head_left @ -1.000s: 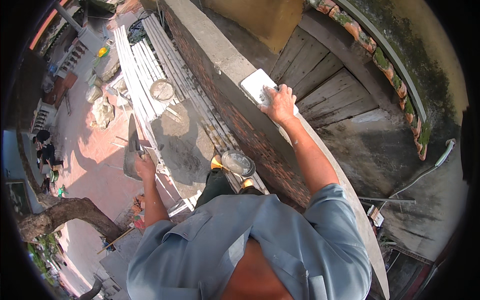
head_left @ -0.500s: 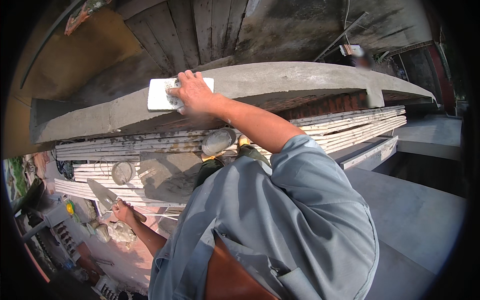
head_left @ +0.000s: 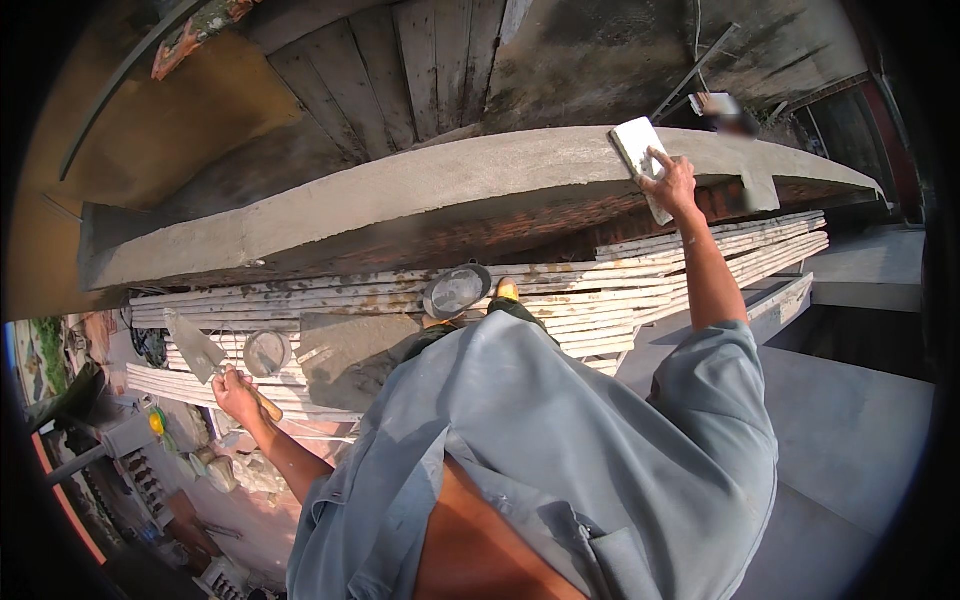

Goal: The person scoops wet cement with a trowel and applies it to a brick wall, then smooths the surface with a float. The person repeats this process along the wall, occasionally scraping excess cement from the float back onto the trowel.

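Right hand [head_left: 672, 185] closed over a white rectangular float [head_left: 641, 160], pressed flat on the grey cement wall top [head_left: 420, 190], near its right end. Left hand [head_left: 236, 392] fisted round the wooden handle of one pointed trowel [head_left: 205, 352], blade up, held low over the scaffold planks [head_left: 640, 270]. Two round pans: one [head_left: 457, 291] by the wall's brick face, one [head_left: 267, 353] just beside the trowel. No labels legible. Since half a second ago, the float has slid from the wall top's left part to its right.
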The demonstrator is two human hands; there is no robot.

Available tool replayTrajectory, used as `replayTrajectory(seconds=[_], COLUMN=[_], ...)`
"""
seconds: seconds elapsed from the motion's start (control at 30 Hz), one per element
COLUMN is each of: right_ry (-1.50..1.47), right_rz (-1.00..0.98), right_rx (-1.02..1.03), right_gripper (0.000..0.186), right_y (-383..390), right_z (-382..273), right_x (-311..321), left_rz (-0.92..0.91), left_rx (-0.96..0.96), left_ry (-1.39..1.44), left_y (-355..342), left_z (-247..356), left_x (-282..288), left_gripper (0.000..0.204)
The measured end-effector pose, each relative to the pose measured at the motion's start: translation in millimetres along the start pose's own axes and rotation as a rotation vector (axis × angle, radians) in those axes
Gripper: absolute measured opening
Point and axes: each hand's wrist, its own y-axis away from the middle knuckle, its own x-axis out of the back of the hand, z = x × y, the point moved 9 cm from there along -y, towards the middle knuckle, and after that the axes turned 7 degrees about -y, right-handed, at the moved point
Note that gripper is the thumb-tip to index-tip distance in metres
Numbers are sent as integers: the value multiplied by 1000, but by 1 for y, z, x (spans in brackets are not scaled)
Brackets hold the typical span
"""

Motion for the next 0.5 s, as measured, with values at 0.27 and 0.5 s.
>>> replayTrajectory(seconds=[0.27, 0.5], right_ry=[-182, -229], right_rz=[20, -165], right_rx=[622, 829], right_gripper=[73, 73], right_y=[54, 84], right_z=[-222, -307], right_x=[-45, -54], left_rz=[13, -135], left_rx=[43, -61], left_ry=[-25, -29], left_y=[11, 23], left_z=[-7, 60], left_x=[-5, -77], left_gripper=[24, 19])
